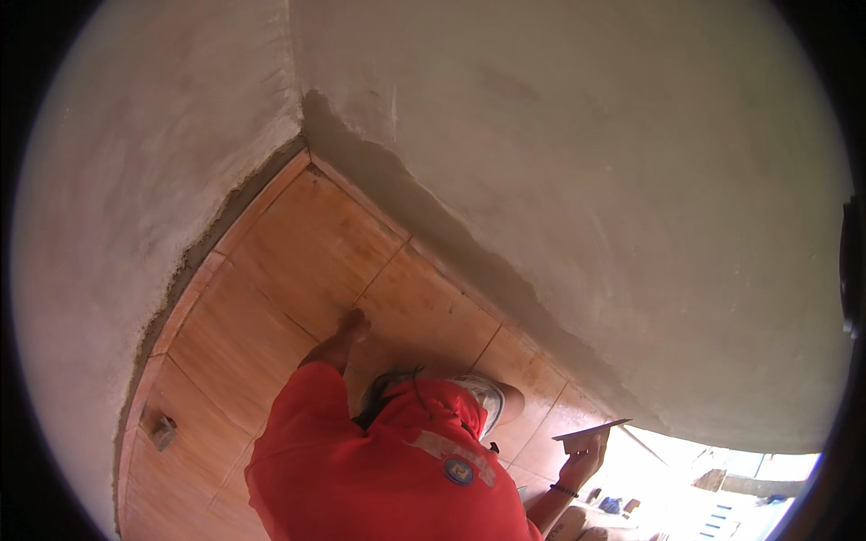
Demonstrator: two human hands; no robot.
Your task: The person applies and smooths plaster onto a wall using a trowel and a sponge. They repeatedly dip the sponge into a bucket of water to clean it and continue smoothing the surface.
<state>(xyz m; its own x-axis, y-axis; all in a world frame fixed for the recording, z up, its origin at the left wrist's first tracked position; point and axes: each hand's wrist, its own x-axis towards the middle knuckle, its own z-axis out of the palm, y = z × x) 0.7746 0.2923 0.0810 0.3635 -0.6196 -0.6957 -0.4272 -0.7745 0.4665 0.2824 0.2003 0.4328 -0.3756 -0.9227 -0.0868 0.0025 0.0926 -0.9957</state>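
The wearer's own left and right hands are both outside the view, so I cannot tell how their fingers stand. The work seen here is with a co-worker in a red cloth shirt (370,482), bent forward and seen from above. The co-worker's left hand (358,325) is at the joints of the orange-brown, rectangular tiles (311,230); its fingers look bent inward, and whether they pinch something small I cannot tell. The co-worker's right hand (580,467) is held up near the bright opening and grasps a thin, flat, straight-edged plate (591,431), perhaps a trowel, though the glare makes this uncertain.

As for what could go wrong: if the left arm leans with much weight, a tile whose bed is not firm could sink or tip, and the joint would lose its line. The plate stands out from the body, so a careless swing toward the wall could chip the narrow orange edging strip (191,305) or scrape the ragged, dark grey mortar band (532,302), which I judge to be fresh. Dropped flat or on its corner, the plate could also scratch the tile faces.
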